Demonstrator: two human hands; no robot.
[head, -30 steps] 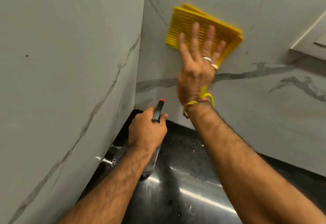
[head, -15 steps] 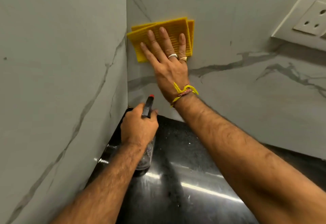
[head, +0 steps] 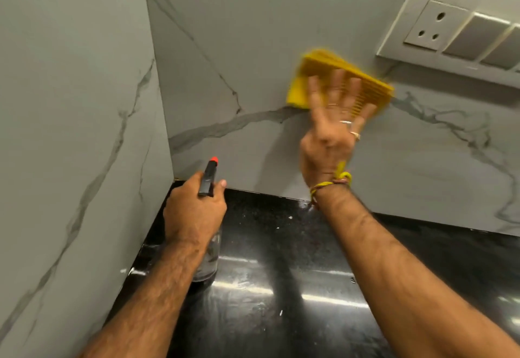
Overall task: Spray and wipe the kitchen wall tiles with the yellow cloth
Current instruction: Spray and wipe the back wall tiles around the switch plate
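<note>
On the far left I see the side wall (head: 70, 121), grey marble-look tile with dark veins running down it, meeting the back wall (head: 253, 33) at a corner. Below that corner sits the black countertop (head: 281, 287), glossy, speckled with small white flecks and streaked with bright reflections.

Next comes my left hand (head: 194, 214), low and close to the corner, fingers wrapped tight around the neck of a spray bottle (head: 209, 250). Its black nozzle (head: 209, 174) with a red tip sticks up above my knuckles and points toward the back wall. The clear body of the bottle hangs below my fist, just over the countertop; I cannot tell whether its base touches the surface.

Further right, my right hand (head: 332, 132) is raised against the back wall with its fingers spread flat, palm pressing the yellow cloth (head: 318, 67) onto the tile. That hand is not curled around anything; it simply pins the cloth to the wall. The cloth is folded and ribbed, and both it and my fingers are smeared with motion blur. It lies on a grey vein in the tile. Two rings (head: 350, 128) show on my fingers, and a yellow thread band (head: 334, 183) is knotted at the wrist.

At the upper right, just beyond the cloth's corner, a white switch plate (head: 461, 33) is fixed to the back wall, with a three-hole socket and flat rocker switches beside it.
</note>
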